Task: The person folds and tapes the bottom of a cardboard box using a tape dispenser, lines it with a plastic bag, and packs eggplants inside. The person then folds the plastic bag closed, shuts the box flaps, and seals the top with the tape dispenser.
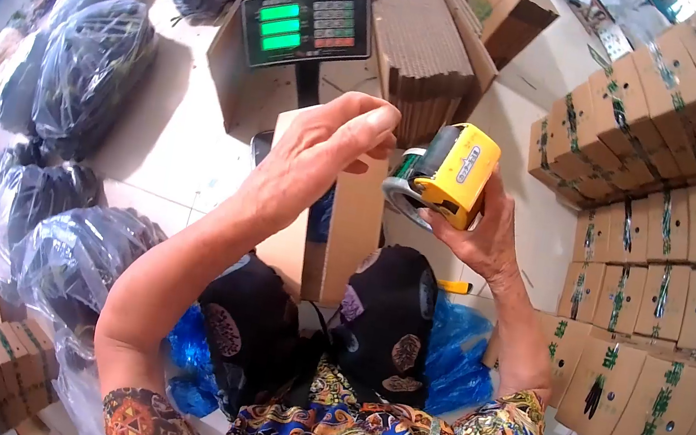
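Observation:
A yellow tape dispenser point(465, 168) with a roll of tape is raised in front of me, gripped from below by my right hand point(491, 236). Close to its left side is my left hand point(327, 146), thumb and forefinger pressed together in a pinch. Whatever lies between those fingertips, if anything, is too small to make out. Below both hands a cardboard box point(352, 250) stands in front of my knees, its flaps raised and a strip of blue showing inside.
A scale display point(305, 26) with lit green readouts rises beyond the box. Behind it lean flattened cardboard sheets point(425, 20). Taped cartons point(639, 218) are stacked at right. Filled clear plastic bags point(93, 72) line the left. Blue plastic point(458, 353) lies beside my leg, near a yellow-handled tool point(454, 286).

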The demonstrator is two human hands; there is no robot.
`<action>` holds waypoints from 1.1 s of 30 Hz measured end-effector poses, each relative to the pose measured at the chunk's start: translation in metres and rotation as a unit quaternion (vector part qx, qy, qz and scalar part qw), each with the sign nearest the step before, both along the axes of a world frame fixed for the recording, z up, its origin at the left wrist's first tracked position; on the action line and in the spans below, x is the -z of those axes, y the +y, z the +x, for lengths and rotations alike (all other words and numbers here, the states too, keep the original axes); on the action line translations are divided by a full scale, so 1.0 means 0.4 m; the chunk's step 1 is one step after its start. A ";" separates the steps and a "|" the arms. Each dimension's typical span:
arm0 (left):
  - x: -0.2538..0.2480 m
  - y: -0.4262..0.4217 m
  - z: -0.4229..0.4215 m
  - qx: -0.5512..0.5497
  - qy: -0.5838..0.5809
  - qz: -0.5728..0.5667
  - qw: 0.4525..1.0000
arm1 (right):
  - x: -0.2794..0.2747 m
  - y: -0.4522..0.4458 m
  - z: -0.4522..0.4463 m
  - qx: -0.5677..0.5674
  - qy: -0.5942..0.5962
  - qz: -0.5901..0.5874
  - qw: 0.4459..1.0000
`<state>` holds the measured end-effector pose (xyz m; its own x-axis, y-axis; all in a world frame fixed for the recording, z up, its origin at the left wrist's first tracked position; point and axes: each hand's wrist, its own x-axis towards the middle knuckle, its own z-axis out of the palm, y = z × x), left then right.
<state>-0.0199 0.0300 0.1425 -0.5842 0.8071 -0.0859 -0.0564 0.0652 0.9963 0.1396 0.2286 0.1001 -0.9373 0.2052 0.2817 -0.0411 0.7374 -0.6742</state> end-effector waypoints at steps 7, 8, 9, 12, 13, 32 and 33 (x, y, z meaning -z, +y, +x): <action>0.065 -0.041 -0.017 -0.028 0.003 0.021 0.999 | -0.017 -0.091 -0.073 -0.024 -0.020 0.016 0.999; 0.088 -0.049 -0.031 -0.028 -0.023 0.009 0.999 | -0.019 -0.093 -0.080 -0.030 -0.024 0.043 0.998; 0.096 -0.058 -0.035 -0.038 -0.088 0.004 0.995 | -0.020 -0.096 -0.087 -0.036 -0.027 0.070 0.997; 0.142 -0.082 -0.046 -0.058 -0.095 0.008 0.994 | -0.018 -0.114 -0.117 -0.060 -0.039 0.115 0.991; 0.162 -0.090 -0.053 -0.061 -0.076 0.001 0.995 | -0.015 -0.120 -0.125 -0.069 -0.043 0.139 0.987; 0.602 -0.424 -0.127 -0.381 0.123 -0.141 0.905 | -0.046 -0.168 -0.200 -0.161 -0.250 0.282 0.912; 0.607 -0.412 -0.120 -0.386 0.135 -0.150 0.900 | -0.044 -0.167 -0.201 -0.161 -0.254 0.288 0.909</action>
<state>-0.0678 -0.1348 -0.1002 -0.9933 0.1151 -0.0030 0.0412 0.3794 0.9243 0.0594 0.1619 0.1176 -0.9621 -0.1464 -0.2298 -0.1078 0.9791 -0.1726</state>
